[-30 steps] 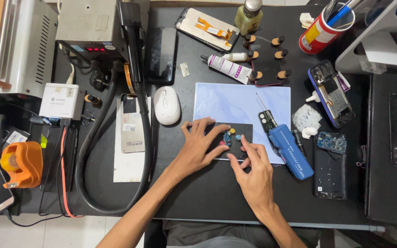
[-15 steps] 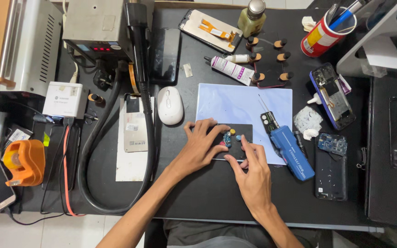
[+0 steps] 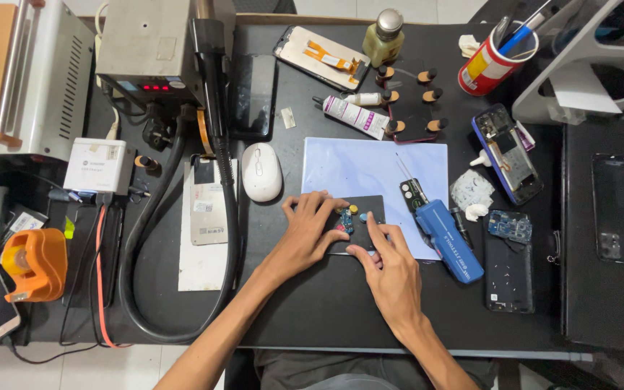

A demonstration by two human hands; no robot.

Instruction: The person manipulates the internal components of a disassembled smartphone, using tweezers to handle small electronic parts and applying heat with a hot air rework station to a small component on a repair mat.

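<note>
Both hands rest on a small dark rectangular phone part (image 3: 355, 224) lying on the black surface (image 3: 312, 303). The left hand (image 3: 308, 235) spreads flat across its left half; the right hand (image 3: 391, 271) presses fingertips from below-right. A blue electric screwdriver (image 3: 445, 238) lies just right.

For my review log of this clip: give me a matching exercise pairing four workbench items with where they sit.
Things:
1. white computer mouse
2. blue electric screwdriver
3. orange tape dispenser
4. red-and-yellow pen cup

Places:
A. far left edge of the bench
B. just right of the right hand
C. top right, holding pens
D. above the left hand, beside the black hose

Pairs: 1-D, 2-B, 3-A, 4-C
</note>
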